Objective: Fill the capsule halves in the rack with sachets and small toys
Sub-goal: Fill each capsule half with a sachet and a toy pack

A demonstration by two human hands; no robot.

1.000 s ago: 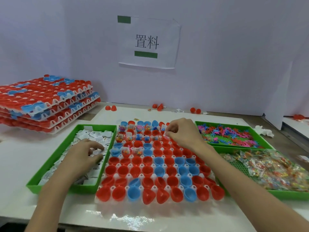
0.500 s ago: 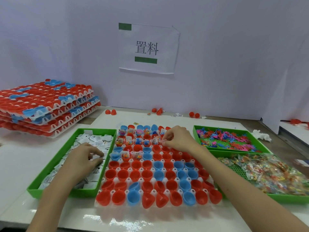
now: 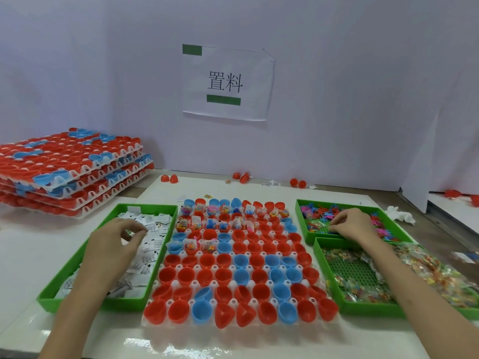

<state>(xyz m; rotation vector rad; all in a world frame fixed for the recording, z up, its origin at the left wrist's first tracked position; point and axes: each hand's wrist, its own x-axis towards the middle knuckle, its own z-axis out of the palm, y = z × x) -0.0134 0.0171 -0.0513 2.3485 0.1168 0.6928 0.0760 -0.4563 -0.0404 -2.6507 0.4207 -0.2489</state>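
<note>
The white rack (image 3: 215, 267) of red and blue capsule halves lies in the middle of the table. Its far rows hold sachets and small toys (image 3: 220, 224); the near rows are bare cups. My left hand (image 3: 114, 242) hovers over the green tray (image 3: 103, 304) of white sachets (image 3: 153, 244), thumb and forefinger pinching one sachet at the fingertips. My right hand (image 3: 355, 226) reaches into the green tray (image 3: 302, 221) of colourful small toys (image 3: 318, 212), its curled fingertips pinching among them.
A second green tray (image 3: 363, 307) with clear packets of coloured bits sits near right. A stack of filled racks (image 3: 70, 172) stands at the back left. Loose red capsule halves (image 3: 169, 178) lie along the wall, and a crumpled tissue (image 3: 399, 215) at the right.
My right hand has left the far rows of the rack and moved right into the toy tray. My left hand has stayed over the sachets, its fingers lifting slightly.
</note>
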